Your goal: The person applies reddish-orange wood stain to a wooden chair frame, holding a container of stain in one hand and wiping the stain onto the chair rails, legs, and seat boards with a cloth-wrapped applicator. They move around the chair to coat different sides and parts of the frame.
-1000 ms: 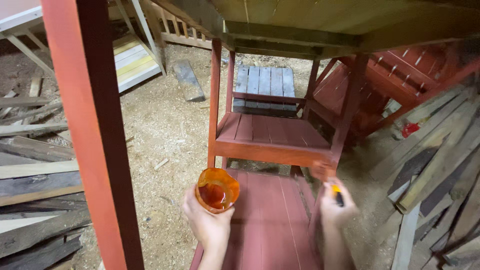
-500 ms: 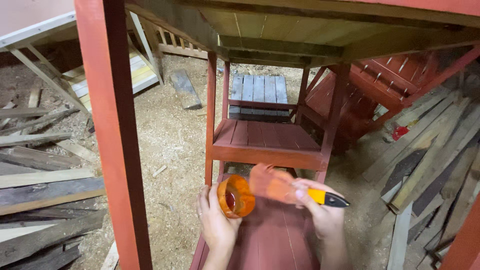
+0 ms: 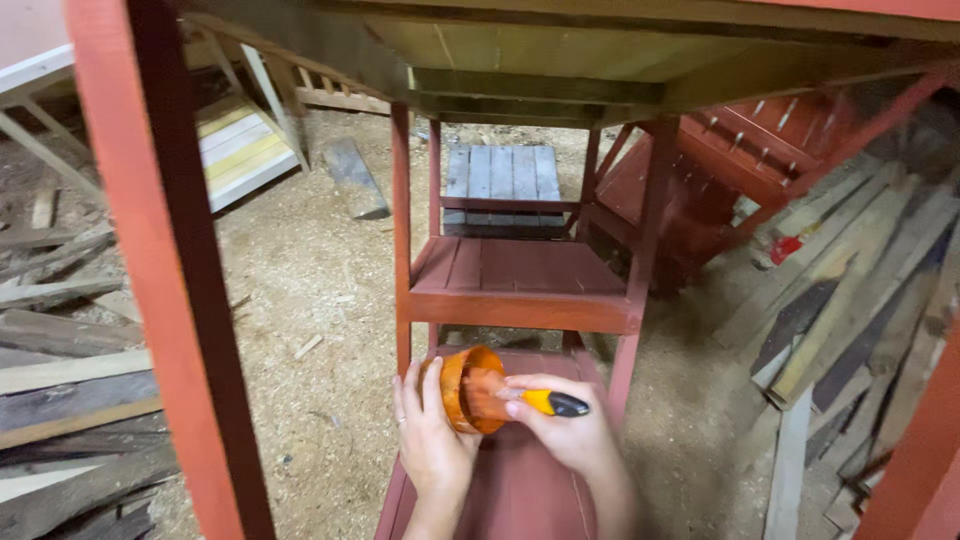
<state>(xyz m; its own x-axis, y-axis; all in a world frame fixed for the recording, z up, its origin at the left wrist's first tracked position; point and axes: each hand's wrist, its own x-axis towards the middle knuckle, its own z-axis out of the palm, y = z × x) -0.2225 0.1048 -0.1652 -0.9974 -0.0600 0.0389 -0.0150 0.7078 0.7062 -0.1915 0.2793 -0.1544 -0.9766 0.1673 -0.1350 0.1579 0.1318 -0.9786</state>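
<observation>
The left hand (image 3: 432,440) curls around an orange round container (image 3: 462,388), tipped on its side with the mouth facing right, held above the lowest red slatted shelf (image 3: 520,490) of a wooden frame. The right hand (image 3: 570,430) is closed on a paintbrush (image 3: 520,400) with a yellow and black handle; its reddish bristles sit inside the container's mouth. A red post (image 3: 165,270) stands close on the left. Beyond the hands a higher red shelf (image 3: 515,280) spans the frame's legs. Sawdust covers the floor (image 3: 300,300), and loose planks (image 3: 60,370) lie at the left side.
</observation>
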